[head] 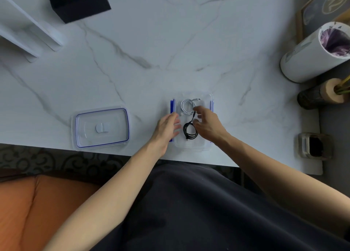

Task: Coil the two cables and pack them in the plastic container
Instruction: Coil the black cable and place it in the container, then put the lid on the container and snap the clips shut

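A clear plastic container (205,97) with blue side clips stands near the table's front edge. Inside it lie a coiled white cable (186,105) at the far end and a coiled black cable (190,132) at the near end. My left hand (166,127) rests against the container's left side, fingers apart. My right hand (208,125) hovers over the container's right half, fingers spread, thumb and fingertips close to the black cable's upper end. Whether they touch it is unclear.
The container's lid (101,128), clear with a blue seal, lies to the left near the table edge. A black box (77,2) sits at the back left. A white cylinder (312,55), a wooden vase (322,94) and a small glass jar (313,146) stand along the right.
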